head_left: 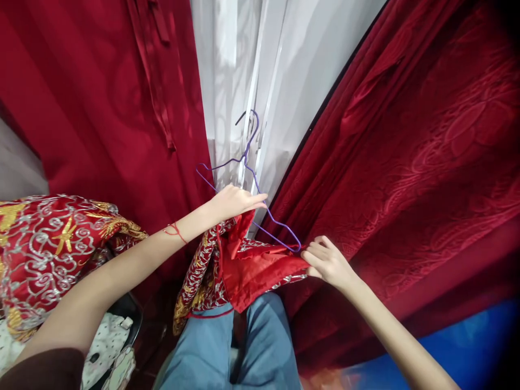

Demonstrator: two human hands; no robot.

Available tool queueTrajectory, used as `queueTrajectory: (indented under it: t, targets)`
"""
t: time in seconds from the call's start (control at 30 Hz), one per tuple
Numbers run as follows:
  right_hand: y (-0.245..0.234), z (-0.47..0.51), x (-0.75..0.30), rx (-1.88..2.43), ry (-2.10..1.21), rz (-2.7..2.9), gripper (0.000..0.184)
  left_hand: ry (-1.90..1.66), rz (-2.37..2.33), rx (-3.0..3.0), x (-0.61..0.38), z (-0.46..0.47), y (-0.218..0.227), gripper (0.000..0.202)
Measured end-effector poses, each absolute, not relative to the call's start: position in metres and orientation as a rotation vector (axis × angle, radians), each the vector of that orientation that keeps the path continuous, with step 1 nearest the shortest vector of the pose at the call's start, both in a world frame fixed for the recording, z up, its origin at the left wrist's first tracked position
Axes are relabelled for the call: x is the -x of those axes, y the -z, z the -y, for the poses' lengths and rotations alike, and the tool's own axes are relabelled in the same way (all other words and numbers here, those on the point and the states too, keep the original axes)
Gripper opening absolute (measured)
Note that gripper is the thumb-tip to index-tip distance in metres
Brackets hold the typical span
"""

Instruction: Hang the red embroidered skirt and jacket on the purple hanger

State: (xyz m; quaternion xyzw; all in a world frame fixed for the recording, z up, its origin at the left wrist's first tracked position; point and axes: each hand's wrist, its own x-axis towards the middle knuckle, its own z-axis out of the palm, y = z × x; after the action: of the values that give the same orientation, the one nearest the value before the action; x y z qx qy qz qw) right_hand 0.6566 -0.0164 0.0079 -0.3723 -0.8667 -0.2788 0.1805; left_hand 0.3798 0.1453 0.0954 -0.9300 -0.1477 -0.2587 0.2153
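A purple wire hanger (251, 169) stands upright in front of me, its hook at the top. Its lower right corner reaches into a red garment (252, 273) with a shiny lining and silver and gold embroidery. My right hand (327, 261) is closed on the garment's edge beside that corner. My left hand (239, 201) is closed at the middle of the hanger, over a raised fold of the garment; whether it grips the wire, the cloth or both is hidden. The rest of the garment hangs over my knees.
Dark red curtains (122, 108) hang at left, and a patterned red curtain (406, 162) at right. White panels (268, 81) show between them. More embroidered red cloth (44, 260) lies at left, above a white spotted cloth (108, 341). Something blue (467, 346) is at lower right.
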Motion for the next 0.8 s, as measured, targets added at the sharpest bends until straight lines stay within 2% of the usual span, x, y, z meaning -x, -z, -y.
queueTrajectory:
  t: [0.5,0.67,0.8]
  targets:
    - [-0.026,0.007,-0.653,1.098,0.972,2.457,0.057,0.667,0.695,2.507,-0.412,-0.145,-0.079,0.052]
    - [-0.064,-0.018,-0.656,1.167,1.153,2.386,0.059,0.642,0.815,2.596,-0.424,-0.131,-0.088,0.052]
    - [-0.099,-0.049,-0.657,1.32,1.119,2.265,0.054,0.683,0.913,2.63,-0.438,-0.12,-0.097,0.05]
